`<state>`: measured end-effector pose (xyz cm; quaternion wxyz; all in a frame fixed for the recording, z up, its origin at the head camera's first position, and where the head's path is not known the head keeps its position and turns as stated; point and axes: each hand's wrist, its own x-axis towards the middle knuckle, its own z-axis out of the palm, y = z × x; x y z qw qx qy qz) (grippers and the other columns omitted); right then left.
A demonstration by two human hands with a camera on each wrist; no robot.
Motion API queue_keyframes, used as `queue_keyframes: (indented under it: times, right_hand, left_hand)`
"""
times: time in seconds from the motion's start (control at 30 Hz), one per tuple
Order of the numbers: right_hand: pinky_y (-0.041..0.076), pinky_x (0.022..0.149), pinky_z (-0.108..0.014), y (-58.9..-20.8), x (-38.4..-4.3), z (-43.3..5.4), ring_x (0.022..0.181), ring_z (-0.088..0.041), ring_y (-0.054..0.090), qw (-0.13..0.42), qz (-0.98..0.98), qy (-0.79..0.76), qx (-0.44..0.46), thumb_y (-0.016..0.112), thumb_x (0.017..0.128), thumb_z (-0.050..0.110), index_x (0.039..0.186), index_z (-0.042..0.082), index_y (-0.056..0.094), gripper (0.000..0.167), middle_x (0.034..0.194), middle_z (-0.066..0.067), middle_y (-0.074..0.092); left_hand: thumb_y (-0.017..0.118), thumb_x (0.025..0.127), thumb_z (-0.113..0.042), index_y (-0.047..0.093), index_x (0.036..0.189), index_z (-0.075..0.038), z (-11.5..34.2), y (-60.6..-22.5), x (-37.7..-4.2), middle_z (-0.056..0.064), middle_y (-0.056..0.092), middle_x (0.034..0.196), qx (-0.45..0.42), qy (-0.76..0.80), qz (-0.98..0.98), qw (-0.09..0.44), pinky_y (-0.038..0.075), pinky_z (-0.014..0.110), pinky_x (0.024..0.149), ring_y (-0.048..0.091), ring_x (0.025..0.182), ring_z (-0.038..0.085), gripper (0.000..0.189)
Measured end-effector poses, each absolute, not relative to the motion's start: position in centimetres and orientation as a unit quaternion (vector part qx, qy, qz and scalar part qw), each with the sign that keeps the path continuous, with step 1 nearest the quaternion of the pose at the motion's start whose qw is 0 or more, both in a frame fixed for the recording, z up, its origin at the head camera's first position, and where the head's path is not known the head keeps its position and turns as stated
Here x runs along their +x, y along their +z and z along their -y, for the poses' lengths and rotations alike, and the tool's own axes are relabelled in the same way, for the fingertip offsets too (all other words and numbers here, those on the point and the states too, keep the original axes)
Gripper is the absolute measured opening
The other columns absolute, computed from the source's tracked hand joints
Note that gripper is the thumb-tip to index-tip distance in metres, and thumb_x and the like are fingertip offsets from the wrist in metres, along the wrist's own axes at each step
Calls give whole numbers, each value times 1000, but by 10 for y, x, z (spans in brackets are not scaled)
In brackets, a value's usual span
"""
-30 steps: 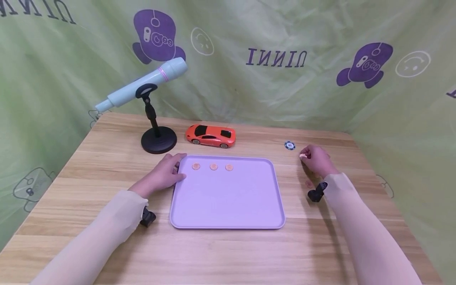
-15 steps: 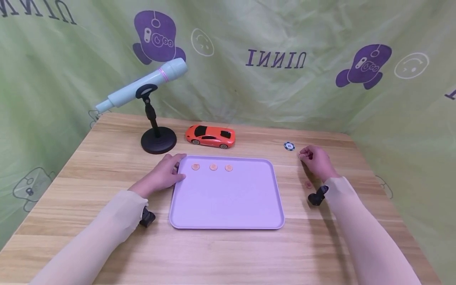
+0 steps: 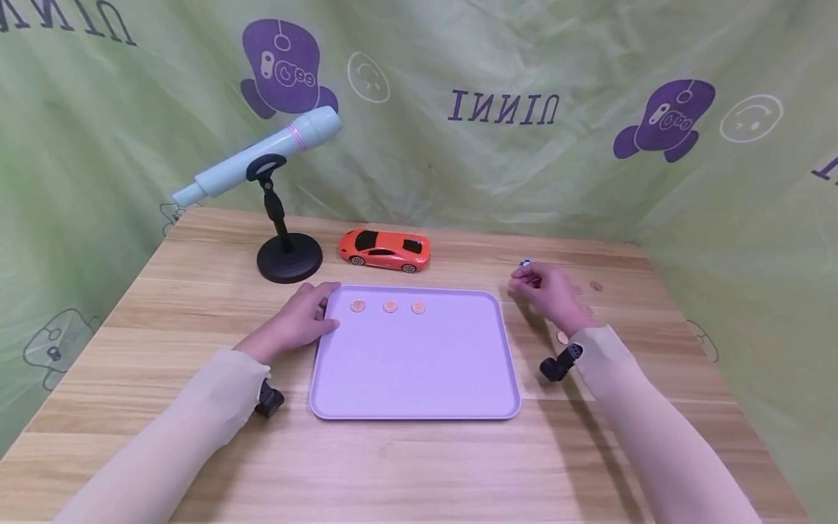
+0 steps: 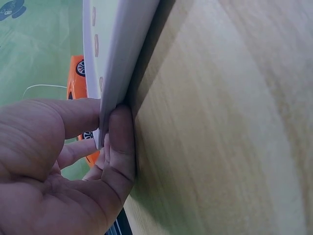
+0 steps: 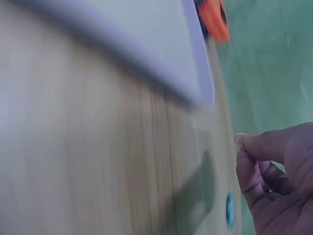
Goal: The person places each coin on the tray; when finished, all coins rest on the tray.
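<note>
My left hand (image 3: 291,325) grips the upper left corner of the lilac tray (image 3: 415,367). In the left wrist view the thumb lies on the tray's rim (image 4: 117,63) and the other fingers curl behind and under it. Three copper coins lie in a row along the tray's far side, among them the leftmost coin (image 3: 357,306). Right of the tray, my right hand (image 3: 550,295) is raised over the table. Between its thumb and forefinger it pinches a copper coin (image 5: 240,137), seen nearly edge-on in the right wrist view.
A blue and white poker chip (image 3: 525,263) lies just behind my right hand. Several loose coins, such as one coin (image 3: 596,286), lie around the right wrist. Behind the tray are an orange toy car (image 3: 385,250) and a light-blue microphone (image 3: 262,156) on a black stand (image 3: 289,257).
My right hand has moved left from the coins towards the tray, carrying a coin and partly covering the poker chip. Coins it had hidden now show. The left hand has stayed put.
</note>
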<state>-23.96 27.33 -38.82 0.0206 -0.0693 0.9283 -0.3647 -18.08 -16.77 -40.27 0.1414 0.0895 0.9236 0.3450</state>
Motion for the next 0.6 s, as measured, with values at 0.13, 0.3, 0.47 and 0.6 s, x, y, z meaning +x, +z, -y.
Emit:
queue_keyframes:
  times: [0.13, 0.3, 0.47, 0.6]
  right_hand:
    - [51, 73, -15, -387, -235, -246, 84, -12, 62, 22, -916, -384, -113, 72, 97, 8, 114, -6, 70, 22, 105, -24, 72]
    - [52, 73, -18, -388, -229, -219, 84, -15, 64, 46, -909, -391, -134, 75, 95, 8, 112, -4, 72, 21, 102, -20, 74]
    - [52, 73, -19, -391, -227, -201, 86, -17, 66, 67, -903, -395, -153, 76, 94, 7, 110, -1, 73, 18, 100, -17, 75]
    - [51, 75, -19, -398, -227, -188, 87, -17, 65, 78, -900, -396, -166, 77, 93, 8, 108, 1, 74, 16, 99, -15, 75]
  left_hand:
    - [67, 99, -8, 33, 160, 2, 168, -404, -181, 29, 48, 128, 89, 347, -923, 142, 55, 31, 79, 59, 97, 28, 71]
    - [67, 99, -8, 32, 161, 2, 167, -403, -180, 29, 48, 128, 85, 348, -922, 145, 55, 31, 79, 59, 97, 28, 71]
    - [67, 100, -8, 31, 161, 1, 166, -401, -181, 28, 47, 129, 82, 349, -921, 151, 55, 30, 78, 58, 98, 29, 72]
    - [67, 100, -8, 31, 161, 2, 166, -401, -181, 29, 47, 129, 83, 347, -922, 153, 55, 30, 78, 59, 98, 29, 72]
